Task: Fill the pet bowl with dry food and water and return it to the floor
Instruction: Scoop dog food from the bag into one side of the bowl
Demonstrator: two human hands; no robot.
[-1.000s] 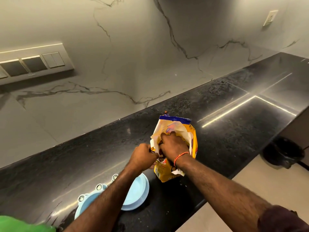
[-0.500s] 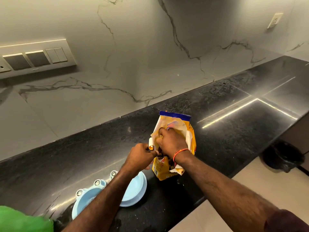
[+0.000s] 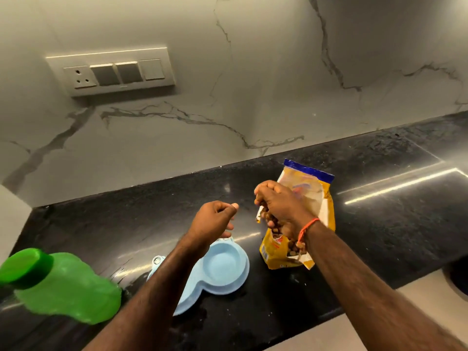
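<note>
Home kitchen, black granite counter point(image 3: 379, 224), marble backsplash point(image 3: 253, 84), switch panel point(image 3: 111, 72)

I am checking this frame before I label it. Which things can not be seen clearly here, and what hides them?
- Pet bowl, head view: its left compartment lies under the left forearm, so its contents are unknown.
- Food bag: the right hand and wrist cover its print and opening.
- Green bottle: blurred, cut by the left edge.
- Dark object on the floor: cut by the right edge.
</note>
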